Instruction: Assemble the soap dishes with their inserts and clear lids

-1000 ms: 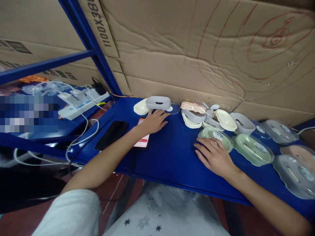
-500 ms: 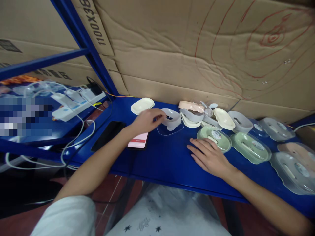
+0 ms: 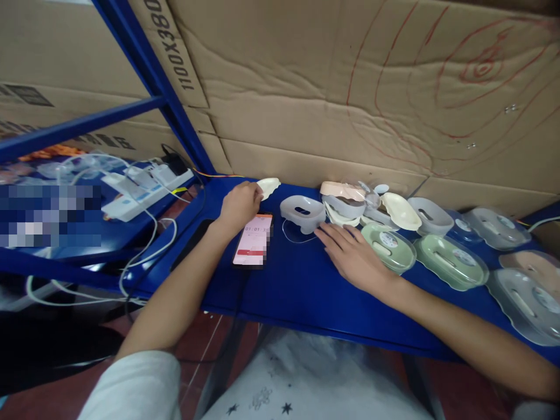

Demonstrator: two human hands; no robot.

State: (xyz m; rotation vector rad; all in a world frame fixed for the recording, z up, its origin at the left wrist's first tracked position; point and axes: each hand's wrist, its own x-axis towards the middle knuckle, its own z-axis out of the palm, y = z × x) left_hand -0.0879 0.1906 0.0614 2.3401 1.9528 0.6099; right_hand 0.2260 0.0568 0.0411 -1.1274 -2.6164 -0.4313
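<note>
My left hand (image 3: pixel 241 205) is closed on the near-left edge of a cream oval plastic dish (image 3: pixel 270 188), which is tilted up at the back of the blue table. Its fingertips are partly hidden. My right hand (image 3: pixel 352 254) lies low over the table with fingers stretched out, holding nothing. Its fingertips are beside a grey oval plastic piece with a slot (image 3: pixel 304 213), under which the rim of a clear cover (image 3: pixel 291 235) shows. Just right of that hand sits a green soap-box-like case with a clear lid (image 3: pixel 389 248).
A lit phone (image 3: pixel 252 248) lies under my left forearm, near a dark flat device (image 3: pixel 188 248). Loose peach, grey and cream parts (image 3: pixel 343 192) are piled at the back. Several lidded cases (image 3: pixel 452 261) fill the right side. A power strip (image 3: pixel 146 192) with cables stands left.
My left hand has moved left from the grey piece to the cream dish, which has gone from flat to tilted. My right hand has shifted left toward the grey piece.
</note>
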